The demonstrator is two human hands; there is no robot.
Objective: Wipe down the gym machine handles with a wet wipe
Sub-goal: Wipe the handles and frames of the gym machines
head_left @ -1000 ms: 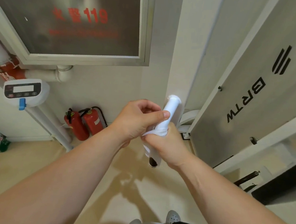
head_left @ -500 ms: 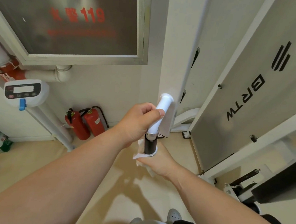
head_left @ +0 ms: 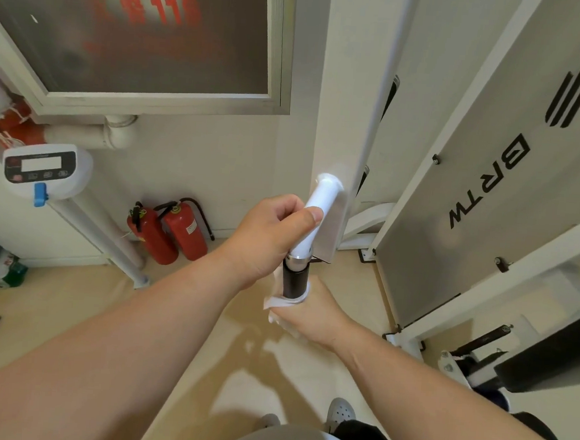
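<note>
A gym machine handle hangs in front of me, with a white upper tube (head_left: 320,201), a chrome collar and a black grip (head_left: 295,278) below. My left hand (head_left: 274,232) is closed around the white tube, thumb on its front. My right hand (head_left: 309,312) is wrapped around the lower end of the black grip with a white wet wipe (head_left: 284,302) bunched between palm and grip. Only the wipe's crumpled edge shows above and left of my fingers.
The white machine upright (head_left: 355,97) rises right behind the handle, with the grey BRTW panel (head_left: 490,185) to its right. Two red fire extinguishers (head_left: 167,232) stand on the floor by the wall. A scale display (head_left: 41,168) on a pole is at left. My shoes (head_left: 340,412) are below.
My right hand has slid the wipe down from the white tube to the bottom of the black grip, uncovering the collar and grip. My left hand keeps its hold on the tube.
</note>
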